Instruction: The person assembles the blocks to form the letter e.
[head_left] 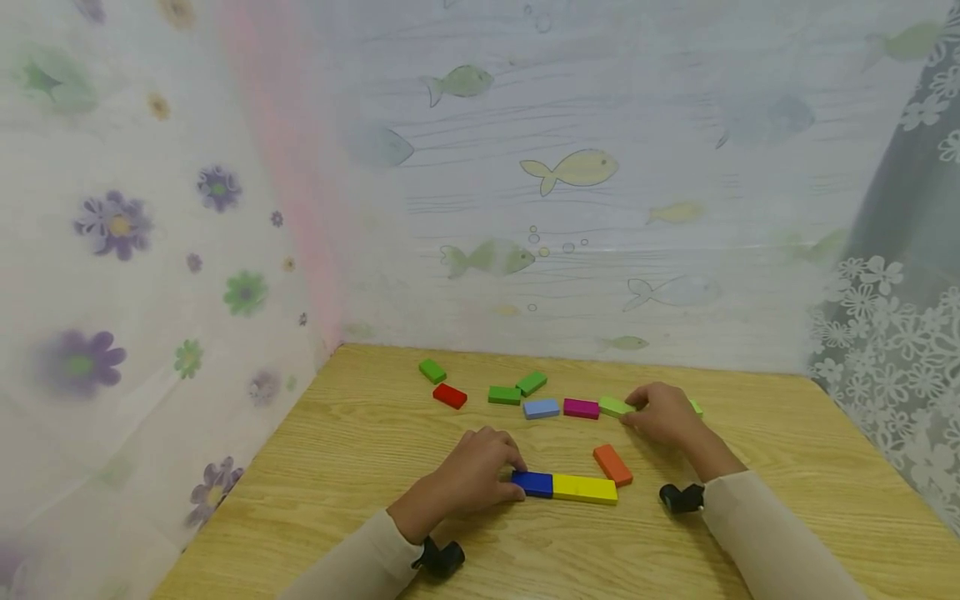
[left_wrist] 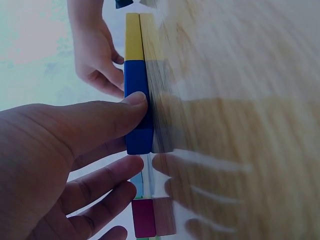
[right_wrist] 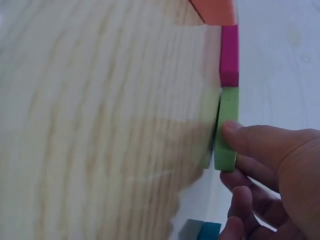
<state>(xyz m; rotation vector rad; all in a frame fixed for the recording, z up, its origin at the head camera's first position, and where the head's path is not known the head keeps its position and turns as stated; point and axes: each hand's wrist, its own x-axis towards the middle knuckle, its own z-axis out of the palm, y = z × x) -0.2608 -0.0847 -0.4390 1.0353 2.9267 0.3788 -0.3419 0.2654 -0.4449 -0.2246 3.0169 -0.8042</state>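
My left hand (head_left: 480,468) pinches the left end of a dark blue block (head_left: 532,484), thumb on its near side, as the left wrist view shows. Joined end to end with it is a yellow piece (head_left: 585,489). Farther back, my right hand (head_left: 666,412) pinches a light green block (head_left: 615,407) between thumb and fingers. The left end of that block meets a magenta block (head_left: 581,408) in the right wrist view. An orange block (head_left: 612,465) lies slantwise, close to the right end of the yellow piece.
A light blue block (head_left: 542,409), several green blocks (head_left: 504,395) and a red block (head_left: 450,396) lie along the back of the wooden table (head_left: 337,483). A teal block (right_wrist: 211,231) shows near my right fingers. Patterned sheets hang behind and at both sides.
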